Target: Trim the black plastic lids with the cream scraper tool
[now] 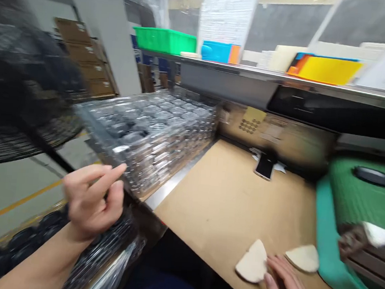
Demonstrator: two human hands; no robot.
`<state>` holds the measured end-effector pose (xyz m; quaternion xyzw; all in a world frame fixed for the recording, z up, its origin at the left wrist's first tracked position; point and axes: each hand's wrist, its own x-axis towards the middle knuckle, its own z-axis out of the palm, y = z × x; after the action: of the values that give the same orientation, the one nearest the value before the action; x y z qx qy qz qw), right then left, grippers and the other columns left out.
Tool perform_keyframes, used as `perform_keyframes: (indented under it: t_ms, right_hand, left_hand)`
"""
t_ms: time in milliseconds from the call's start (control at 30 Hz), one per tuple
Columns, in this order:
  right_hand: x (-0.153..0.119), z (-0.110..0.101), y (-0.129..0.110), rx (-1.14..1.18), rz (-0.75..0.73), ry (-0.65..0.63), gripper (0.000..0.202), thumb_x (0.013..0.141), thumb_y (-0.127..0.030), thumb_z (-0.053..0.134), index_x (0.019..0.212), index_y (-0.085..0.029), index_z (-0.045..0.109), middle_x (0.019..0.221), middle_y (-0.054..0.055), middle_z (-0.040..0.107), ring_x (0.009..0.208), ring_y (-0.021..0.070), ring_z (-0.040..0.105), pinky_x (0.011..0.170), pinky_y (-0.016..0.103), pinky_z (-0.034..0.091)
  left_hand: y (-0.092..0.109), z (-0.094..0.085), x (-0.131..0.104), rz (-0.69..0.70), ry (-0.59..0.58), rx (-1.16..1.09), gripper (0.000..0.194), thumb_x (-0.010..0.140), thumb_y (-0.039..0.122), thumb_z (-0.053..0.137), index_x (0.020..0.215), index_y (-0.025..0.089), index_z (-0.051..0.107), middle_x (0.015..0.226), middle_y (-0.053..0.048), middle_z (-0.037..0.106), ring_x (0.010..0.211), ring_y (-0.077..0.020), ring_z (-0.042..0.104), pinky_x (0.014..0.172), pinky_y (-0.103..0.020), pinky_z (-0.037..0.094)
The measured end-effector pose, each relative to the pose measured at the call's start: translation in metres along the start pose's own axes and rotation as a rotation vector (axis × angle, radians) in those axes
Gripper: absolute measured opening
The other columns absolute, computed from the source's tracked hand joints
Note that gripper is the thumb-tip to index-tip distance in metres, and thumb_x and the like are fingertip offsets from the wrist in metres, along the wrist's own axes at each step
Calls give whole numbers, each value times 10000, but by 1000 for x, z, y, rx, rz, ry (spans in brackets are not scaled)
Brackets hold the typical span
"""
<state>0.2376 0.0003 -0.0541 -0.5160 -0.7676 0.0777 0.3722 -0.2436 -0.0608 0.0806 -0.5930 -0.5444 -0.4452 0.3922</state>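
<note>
My left hand [95, 201] hangs in the air at the near corner of a stack of clear plastic trays [164, 160]. Its index finger points toward the trays, the thumb stands apart below it, and nothing shows between them. My right hand [290, 283] rests low on the brown work surface [221, 201], fingers stretched out. Its fingertips are at the edge of a cream, fan-shaped flat pad [252, 262]. A second cream pad [303, 258] lies just beyond that hand. Round dark items [134, 136] show in the top tray.
A teal bin [324, 232] with a green lining and a dark round piece [375, 176] stands right. A phone-like dark object [265, 165] lies at the back. Above runs a shelf [252, 73] with a green tray [166, 41]. A fan [28, 134] stands left.
</note>
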Motion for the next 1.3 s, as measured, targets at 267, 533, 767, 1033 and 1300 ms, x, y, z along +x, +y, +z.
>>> perform_keyframes:
  t_ms: [267,533,767,1033,1300]
  right_hand:
    - [17,-14,-65,-215,-110,-359,476,941,-363,617,1411,-412,555,1598,21,439,1451,314,445,1129,524,434]
    - [17,-10,-57,-144,-76,-395,459,880,-502,687,1314,-403,576,1603,-17,430,1460,311,414,1159,475,384]
    - [16,13,-37,-160,-175,-359,619,894,-742,547,1396,-383,502,1604,27,435,1467,324,395,1129,466,398]
    - [9,12,-41,-67,-179,-289,533,894,-736,558,1244,-333,559,1496,-12,550,1444,321,395,1139,471,348]
    - [6,-2,-50,144,-31,19,572,958,-740,342,933,-238,616,906,52,612,873,241,566,773,379,432]
  left_hand:
    - [114,85,33,191,-383,-551,758,817,70,672,1485,371,477,1369,-110,432,1273,-305,513,1075,-505,503]
    - [260,233,119,114,-705,-974,570,890,275,609,1439,209,471,1443,-171,394,1409,-304,374,1197,-524,332]
    - [370,334,187,64,-849,-976,754,854,491,650,1493,145,445,1438,-198,464,1398,-371,398,1172,-547,331]
    - [350,305,182,99,-860,-1006,647,924,414,553,1498,133,453,1366,-150,542,1302,-267,514,1175,-408,355]
    - [236,172,74,163,-1324,-941,688,828,292,630,1493,198,483,1229,-132,636,1134,-286,634,1047,-459,495]
